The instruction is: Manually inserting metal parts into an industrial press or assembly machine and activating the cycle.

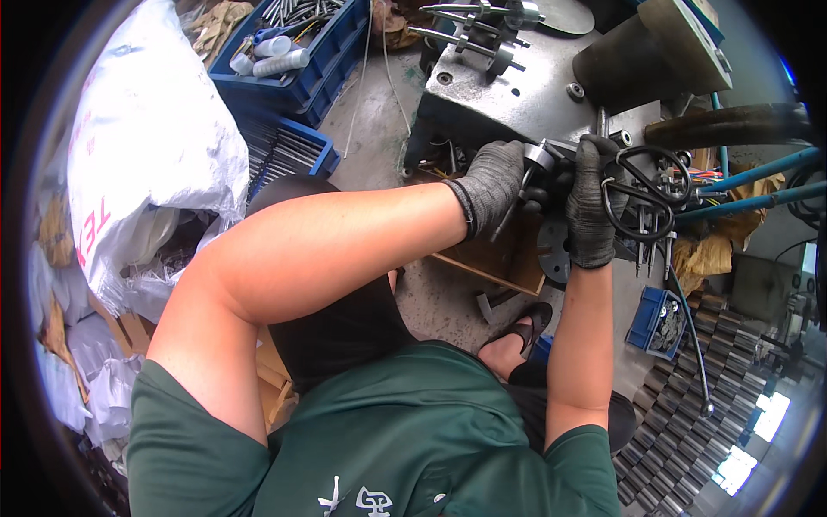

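Observation:
My left hand (495,185), in a dark grey knitted glove, is closed around a metal shaft (510,217) with a bright round collar (539,156) at its upper end. The shaft tilts, its thin end pointing down past the fingers. My right hand (590,207), gloved too, is closed just right of the collar. Its fingers hide what they grip. Black loops (642,220), like large scissor handles, stick out beside it on the right; I cannot tell whether the hand holds them. Both hands are at the near edge of a metal workbench (491,108).
Shafts with collars (482,39) stand on the bench, beside a large dark cylinder (637,56). Blue crates (332,65) of metal parts lie far left, near a white sack (155,112). An open wooden drawer (525,258) lies below my hands. Stacked metal cylinders (689,405) cover the floor at right.

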`<state>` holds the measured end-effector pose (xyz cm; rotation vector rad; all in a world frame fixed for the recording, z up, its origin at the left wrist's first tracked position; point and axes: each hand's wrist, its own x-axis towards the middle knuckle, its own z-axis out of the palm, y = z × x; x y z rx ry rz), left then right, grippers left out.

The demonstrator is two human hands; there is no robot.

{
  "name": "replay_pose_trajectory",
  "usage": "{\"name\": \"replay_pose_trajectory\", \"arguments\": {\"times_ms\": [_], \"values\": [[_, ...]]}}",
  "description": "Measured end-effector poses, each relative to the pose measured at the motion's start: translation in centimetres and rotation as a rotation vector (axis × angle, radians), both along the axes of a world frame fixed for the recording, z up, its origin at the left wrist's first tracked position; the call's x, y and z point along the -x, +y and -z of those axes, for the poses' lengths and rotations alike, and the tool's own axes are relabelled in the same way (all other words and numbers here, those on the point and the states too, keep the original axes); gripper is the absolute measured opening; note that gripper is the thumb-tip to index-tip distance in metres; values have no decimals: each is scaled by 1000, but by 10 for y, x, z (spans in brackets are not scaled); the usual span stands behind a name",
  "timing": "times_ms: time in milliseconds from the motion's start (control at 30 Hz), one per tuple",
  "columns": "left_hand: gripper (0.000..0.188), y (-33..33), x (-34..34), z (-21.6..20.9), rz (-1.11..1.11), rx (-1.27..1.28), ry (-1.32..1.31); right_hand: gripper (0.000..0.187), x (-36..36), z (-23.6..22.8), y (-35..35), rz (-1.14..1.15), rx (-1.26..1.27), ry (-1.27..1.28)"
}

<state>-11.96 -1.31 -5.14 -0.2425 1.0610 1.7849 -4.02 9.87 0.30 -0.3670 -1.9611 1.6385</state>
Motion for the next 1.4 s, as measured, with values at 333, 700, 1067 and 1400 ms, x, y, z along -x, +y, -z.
{"name": "replay_pose_trajectory", "arguments": {"times_ms": [333, 700, 1067, 1400], "values": [[32, -6, -4, -20, -83, -20, -102, 16, 0, 2, 1, 77, 86, 59], [21, -6, -5, -27, -11, -15, -4, 19, 0, -3, -3, 27, 19, 56], [32, -3, -2, -13, 4, -4, 39, 18, 3, 1, -1, -46, 44, 134], [35, -3, 0, -18, -47, 73, -73, 17, 0, 0, 3, -35, 12, -69]]}}
